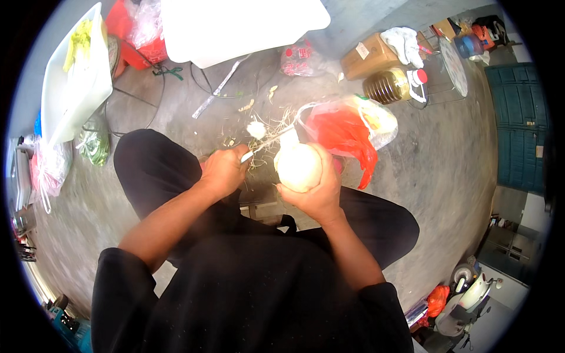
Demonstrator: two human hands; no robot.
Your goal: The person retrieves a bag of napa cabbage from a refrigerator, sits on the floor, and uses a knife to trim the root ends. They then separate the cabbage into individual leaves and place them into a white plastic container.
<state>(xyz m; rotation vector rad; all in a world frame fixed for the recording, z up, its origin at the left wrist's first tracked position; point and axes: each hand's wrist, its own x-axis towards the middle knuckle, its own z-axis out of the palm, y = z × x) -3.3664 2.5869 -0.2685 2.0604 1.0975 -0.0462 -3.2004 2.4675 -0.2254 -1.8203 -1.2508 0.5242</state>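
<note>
My left hand [226, 167] is closed on the pale handle of a knife [271, 140], its narrow blade angled up to the right. My right hand [318, 188] grips a round pale vegetable [297, 167] with a short white stub on top, close by the blade. Below the blade, thin root trimmings [256, 162] and a white cut piece [256, 129] lie scattered on the grey floor. Just beyond my right hand, red and clear plastic bags [341, 129] lie crumpled; what is inside is unclear. My black-clad knees flank both hands.
A white tub [65, 100] of yellow leaves, bagged greens [94, 147] and a red container [147, 56] are at left. A large white board [241, 23] is at the back. A cardboard box [371, 56] and oil jug [382, 87] are back right; a scooter [465, 303] stands lower right.
</note>
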